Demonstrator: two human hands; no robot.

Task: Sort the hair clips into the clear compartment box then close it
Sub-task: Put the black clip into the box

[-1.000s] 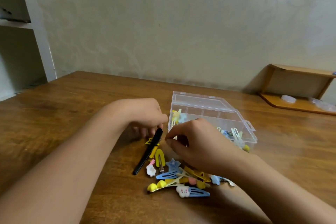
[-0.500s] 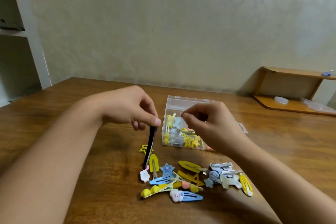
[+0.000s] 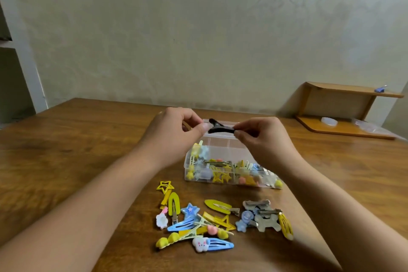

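While you hold the black hair clip [image 3: 220, 128] level above the clear compartment box [image 3: 229, 161], each hand has one end of it: your left hand [image 3: 174, 132] pinches the left end between thumb and fingers, and your right hand [image 3: 262, 137] pinches the right end the same way. The clip hangs over the far half of the box, clear of its rim as far as you can see. The box stands on the wooden table [image 3: 77, 161] with its top open; whether a lid stands behind it you cannot tell, since your hands cover that edge. Its near compartments already hold yellow star clips, pale blue pieces and a few pink and yellow pompom clips, seen through the front wall.

Nearer to you than the box lies the loose pile of hair clips [image 3: 198, 223] on the table. Left of that pile's middle sit a yellow star clip [image 3: 165, 186] and a yellow oval clip [image 3: 174, 205]; at its near edge is a blue snap clip with a white bunny cloud [image 3: 212, 244]. To the right of the pile, just beside it, a smaller cluster of silver-backed clips [image 3: 262, 216] lies face down, with a yellow clip at its right edge.

Well to the right of the box, against the wall, stands a small wooden shelf [image 3: 344, 115].
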